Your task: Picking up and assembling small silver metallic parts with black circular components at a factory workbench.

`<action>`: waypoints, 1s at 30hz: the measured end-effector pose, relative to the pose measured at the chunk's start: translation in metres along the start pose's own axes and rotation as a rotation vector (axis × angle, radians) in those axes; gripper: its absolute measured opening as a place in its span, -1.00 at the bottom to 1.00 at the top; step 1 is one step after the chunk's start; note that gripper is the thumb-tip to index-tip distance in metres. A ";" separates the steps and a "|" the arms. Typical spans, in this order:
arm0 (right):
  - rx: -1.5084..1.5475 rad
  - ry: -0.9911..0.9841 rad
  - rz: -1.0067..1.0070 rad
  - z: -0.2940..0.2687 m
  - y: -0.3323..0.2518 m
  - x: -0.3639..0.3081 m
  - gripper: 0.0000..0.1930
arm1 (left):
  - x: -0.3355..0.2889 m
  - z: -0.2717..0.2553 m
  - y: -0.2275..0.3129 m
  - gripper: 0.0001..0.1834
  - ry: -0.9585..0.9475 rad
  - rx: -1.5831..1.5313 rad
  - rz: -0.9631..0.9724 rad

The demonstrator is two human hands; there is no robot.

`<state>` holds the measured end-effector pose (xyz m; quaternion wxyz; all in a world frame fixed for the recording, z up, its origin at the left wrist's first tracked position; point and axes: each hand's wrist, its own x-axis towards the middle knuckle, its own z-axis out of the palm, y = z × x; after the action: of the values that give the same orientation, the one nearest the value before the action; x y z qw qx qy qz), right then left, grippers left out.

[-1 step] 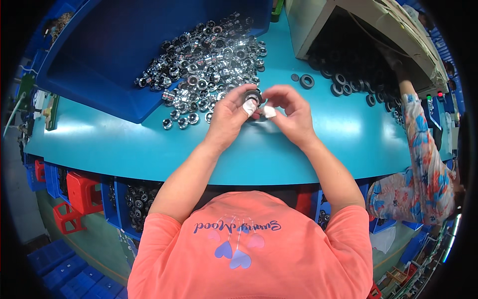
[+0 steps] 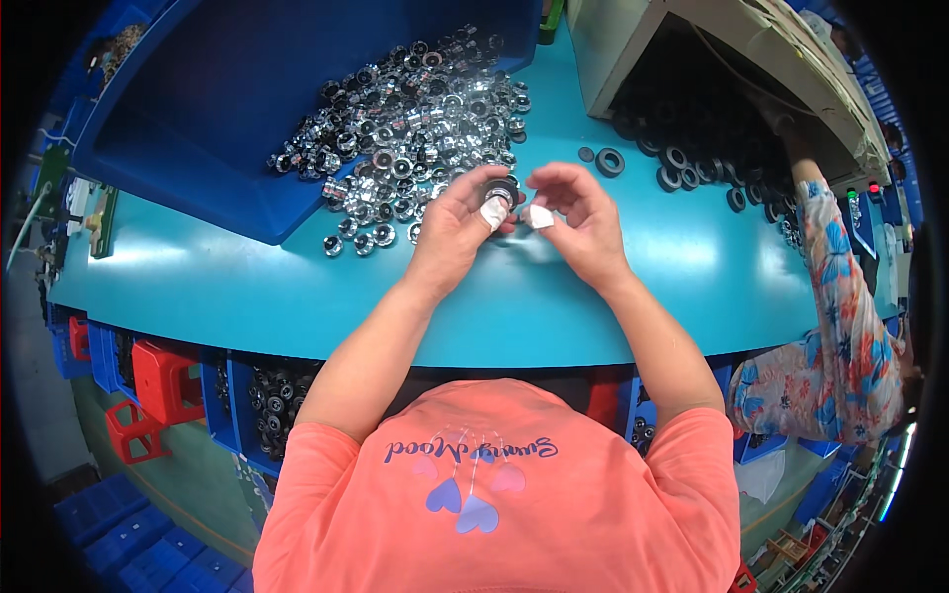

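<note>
My left hand [image 2: 457,222] is closed on a small wheel [image 2: 501,192] with a black rim and a shiny silver centre, held above the table. White tape wraps its thumb. Just to the right is my right hand [image 2: 581,219], its fingers curled but apart, with white tape on the thumb too. A narrow gap separates it from the wheel, and I see nothing gripped in it. Beyond my hands lies a heap of silver and black wheels [image 2: 425,124], spilling out of a large blue bin [image 2: 217,148].
Black rubber rings [image 2: 675,158] lie at the right, some inside a tipped whitish box [image 2: 618,69]. A co-worker's arm in a flowered sleeve [image 2: 830,267] reaches into that box. The turquoise table [image 2: 247,306] ends in front of my body. Red stools [image 2: 168,381] stand at lower left.
My right hand has shifted slightly to the right, away from the wheel, and its fingers have spread a little. My left hand keeps hold of the wheel in about the same place.
</note>
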<state>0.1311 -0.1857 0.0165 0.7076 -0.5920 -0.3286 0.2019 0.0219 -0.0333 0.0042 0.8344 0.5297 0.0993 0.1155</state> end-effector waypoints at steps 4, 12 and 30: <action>-0.021 -0.119 0.161 -0.005 0.008 0.002 -0.62 | 0.000 -0.001 -0.004 -0.52 -0.043 0.006 0.084; -0.122 -0.121 0.170 -0.011 0.004 0.004 -0.68 | -0.003 0.004 -0.001 -0.47 -0.083 0.164 0.092; -0.313 -0.033 0.071 0.005 0.003 -0.010 -0.74 | -0.006 0.011 -0.008 -0.72 0.193 0.330 0.127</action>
<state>0.1213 -0.1880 0.0115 0.5939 -0.7028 -0.3464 0.1828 0.0194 -0.0476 0.0021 0.7138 0.6510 0.1630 0.2003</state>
